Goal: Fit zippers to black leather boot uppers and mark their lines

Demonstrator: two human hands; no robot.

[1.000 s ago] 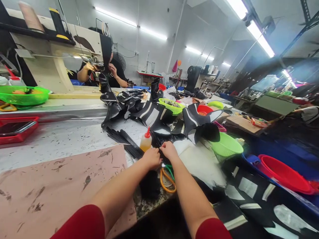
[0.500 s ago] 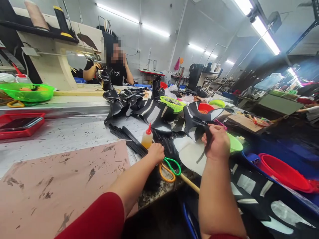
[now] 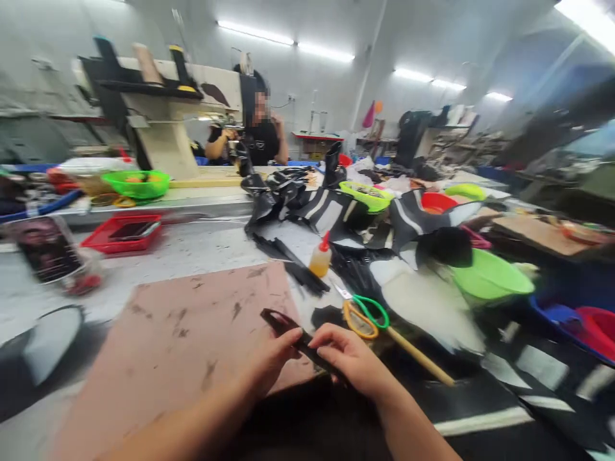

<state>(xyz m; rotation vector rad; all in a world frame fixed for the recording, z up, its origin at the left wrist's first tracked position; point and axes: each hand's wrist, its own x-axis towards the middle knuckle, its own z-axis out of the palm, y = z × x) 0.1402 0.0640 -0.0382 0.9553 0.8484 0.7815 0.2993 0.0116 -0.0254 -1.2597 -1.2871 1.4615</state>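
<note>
Both my hands meet low in the middle of the view over the near edge of a stained pink mat point(image 3: 192, 333). My left hand point(image 3: 271, 362) and my right hand point(image 3: 350, 358) pinch a narrow black strip point(image 3: 293, 331) between them; its free looped end points up and left over the mat. Just beyond my right hand lie scissors point(image 3: 362, 314) with one green and one orange handle. A small glue bottle point(image 3: 320, 257) with a red tip stands behind them beside a bundle of black strips point(image 3: 293, 262).
Black and white boot uppers point(image 3: 331, 211) are heaped mid-table with green bowls point(image 3: 487, 278) and a green basket point(image 3: 368, 195). A red tray point(image 3: 122, 234) sits left. A wooden stick point(image 3: 420, 355) lies to the right. Another person point(image 3: 262, 137) works at a sewing machine point(image 3: 163, 121) behind.
My right hand came back from the boot pieces on the right and joined the left near the mat, both now holding a black strip. The camera swung left and down.
</note>
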